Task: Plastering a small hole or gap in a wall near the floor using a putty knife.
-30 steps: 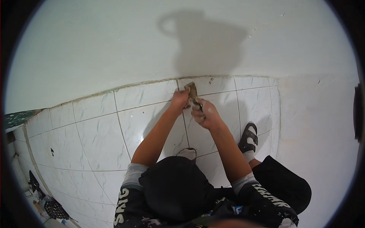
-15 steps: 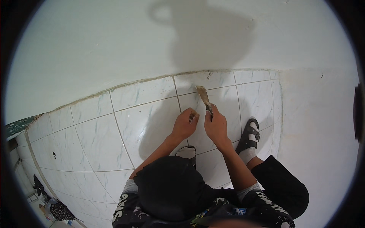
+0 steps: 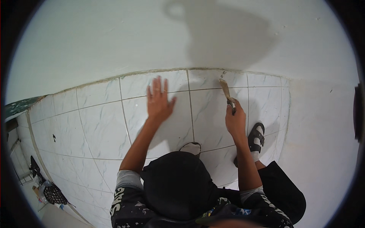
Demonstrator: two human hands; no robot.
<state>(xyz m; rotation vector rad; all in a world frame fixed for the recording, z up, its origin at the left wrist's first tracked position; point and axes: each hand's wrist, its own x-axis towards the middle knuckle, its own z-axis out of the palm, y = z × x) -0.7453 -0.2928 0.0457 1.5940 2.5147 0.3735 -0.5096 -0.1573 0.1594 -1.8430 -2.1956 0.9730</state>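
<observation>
My right hand (image 3: 236, 116) is wrapped round the handle of a putty knife (image 3: 225, 89) with a worn, brownish blade. Its blade tip points away from me, over the tiles close to the foot of the wall; I cannot tell whether it touches them. Farther left, my left hand (image 3: 159, 103) is open with the fingers spread over the white marbled tiles (image 3: 152, 129), slightly blurred. Whether its palm rests on the tile surface cannot be made out. A rough, stained joint (image 3: 156, 70) runs where the tiles meet the white wall.
My sandalled right foot (image 3: 257, 137) stands to the right, and the tip of my other foot (image 3: 191, 147) shows in the middle. At the lower left lie a black patterned bag (image 3: 54, 194) and other items. A dark green surface (image 3: 26, 104) borders the tiles at far left.
My left hand has moved left and away from my right hand, going from curled fingers to spread ones. The picture has shifted, and the putty knife now appears farther right, still in my right hand.
</observation>
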